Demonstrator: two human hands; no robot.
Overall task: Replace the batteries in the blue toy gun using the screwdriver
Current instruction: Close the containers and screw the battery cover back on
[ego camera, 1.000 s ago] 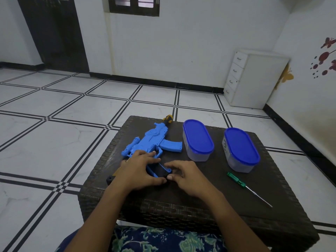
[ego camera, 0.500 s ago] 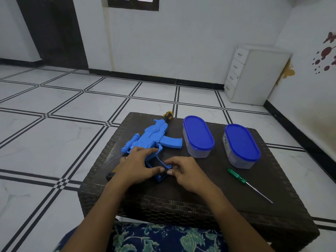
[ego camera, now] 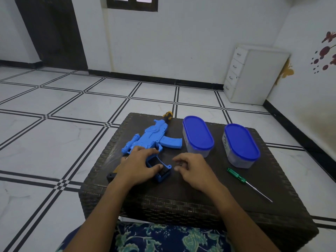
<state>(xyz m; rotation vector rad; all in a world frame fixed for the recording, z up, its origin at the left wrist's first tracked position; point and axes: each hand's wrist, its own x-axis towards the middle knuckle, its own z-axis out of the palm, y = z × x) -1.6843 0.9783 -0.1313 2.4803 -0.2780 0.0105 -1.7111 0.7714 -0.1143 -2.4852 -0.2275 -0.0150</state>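
Head view: the right hand (ego camera: 194, 170) has drawn back from the grip of the gun (ego camera: 154, 137), which lies at 10 o'clock on the worktop (ego camera: 200, 200). The grip's dark battery bay looks open, so the task seems to have reached the battery swap. The left hand (ego camera: 138, 164) clamps the grip, thumb across it. The right hand hovers at the grip's 3 o'clock, fingertips curled together, and whether they pinch anything cannot be told. The screwdriver (ego camera: 238, 177) lies at 4 o'clock.

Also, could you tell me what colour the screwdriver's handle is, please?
Green; the screwdriver handle shows clearly in the head view.
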